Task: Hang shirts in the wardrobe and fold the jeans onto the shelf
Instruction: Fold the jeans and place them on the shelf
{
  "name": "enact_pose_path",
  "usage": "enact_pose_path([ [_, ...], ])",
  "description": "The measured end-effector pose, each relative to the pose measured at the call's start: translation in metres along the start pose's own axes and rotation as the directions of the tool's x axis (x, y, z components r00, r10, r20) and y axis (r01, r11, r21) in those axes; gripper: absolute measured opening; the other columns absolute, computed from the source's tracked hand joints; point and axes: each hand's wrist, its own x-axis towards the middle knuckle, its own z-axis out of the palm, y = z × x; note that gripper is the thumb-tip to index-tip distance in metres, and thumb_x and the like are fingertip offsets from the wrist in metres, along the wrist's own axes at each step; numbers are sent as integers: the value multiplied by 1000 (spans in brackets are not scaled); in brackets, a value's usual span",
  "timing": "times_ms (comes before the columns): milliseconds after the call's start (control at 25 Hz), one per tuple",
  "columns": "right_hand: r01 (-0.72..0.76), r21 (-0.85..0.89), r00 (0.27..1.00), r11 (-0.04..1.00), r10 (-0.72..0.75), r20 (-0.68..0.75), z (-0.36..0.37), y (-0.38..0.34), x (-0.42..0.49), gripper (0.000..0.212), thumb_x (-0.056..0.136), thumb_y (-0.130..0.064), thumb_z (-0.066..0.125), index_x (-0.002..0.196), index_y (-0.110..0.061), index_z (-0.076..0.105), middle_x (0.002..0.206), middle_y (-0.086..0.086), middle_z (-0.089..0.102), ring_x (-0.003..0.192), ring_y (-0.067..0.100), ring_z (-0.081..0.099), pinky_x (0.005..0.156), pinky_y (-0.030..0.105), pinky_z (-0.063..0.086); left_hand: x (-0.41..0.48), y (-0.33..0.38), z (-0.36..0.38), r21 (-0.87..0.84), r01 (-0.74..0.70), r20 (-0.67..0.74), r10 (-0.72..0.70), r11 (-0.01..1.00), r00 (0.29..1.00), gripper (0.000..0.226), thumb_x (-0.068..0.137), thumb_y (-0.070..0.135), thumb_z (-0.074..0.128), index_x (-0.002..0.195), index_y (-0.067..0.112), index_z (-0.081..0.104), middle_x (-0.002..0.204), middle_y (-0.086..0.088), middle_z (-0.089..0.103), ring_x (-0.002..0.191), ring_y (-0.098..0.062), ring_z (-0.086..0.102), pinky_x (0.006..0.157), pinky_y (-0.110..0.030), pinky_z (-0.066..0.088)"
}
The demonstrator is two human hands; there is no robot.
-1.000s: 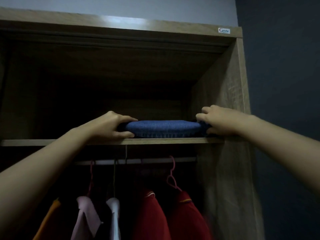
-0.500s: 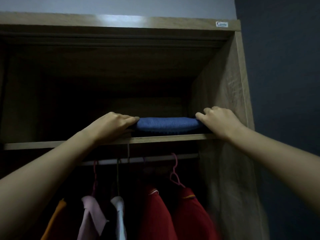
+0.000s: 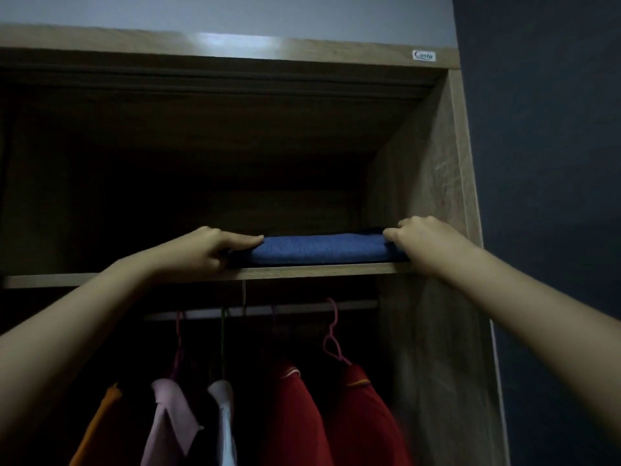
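Observation:
A folded pair of blue jeans (image 3: 319,249) lies flat on the wooden wardrobe shelf (image 3: 302,272), toward its right end. My left hand (image 3: 201,251) holds the jeans' left end, fingers stretched over the top and thumb tucked under the edge. My right hand (image 3: 421,243) grips the right end with curled fingers, close against the wardrobe's side panel (image 3: 433,196). Below the shelf, shirts hang from the rail (image 3: 262,312): an orange one (image 3: 97,428), a pink one (image 3: 168,422), a white one (image 3: 223,418) and two red ones (image 3: 336,422).
The shelf compartment stretches dark and open to the left of the jeans. Pink hangers (image 3: 331,344) hook over the rail. A dark blue wall (image 3: 544,196) stands to the right of the wardrobe.
Both hands have slid the jeans further back onto the shelf, so they lie flatter and deeper in. The view has tilted slightly.

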Motion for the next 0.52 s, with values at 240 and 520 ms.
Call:
enact_pose_path([
  [240, -25, -34, 999, 999, 26, 34, -6, -7, -17, 38, 95, -17, 41, 133, -21, 45, 127, 11, 53, 113, 28, 56, 85, 36, 47, -40, -9, 45, 286, -15, -170, 66, 958, 983, 75, 81, 62, 17, 146, 24, 11, 153, 7, 14, 139, -8, 19, 114, -28, 0],
  [520, -147, 122, 989, 982, 150, -17, -2, -27, -36, 60, 91, -21, 47, 146, -8, 25, 146, 13, 38, 129, 28, 44, 101, 37, 38, -58, 8, 46, 308, 56, -319, 48, 950, 947, 96, 78, 76, -6, 149, 13, 9, 156, -2, 7, 140, -7, -2, 113, -25, 0],
])
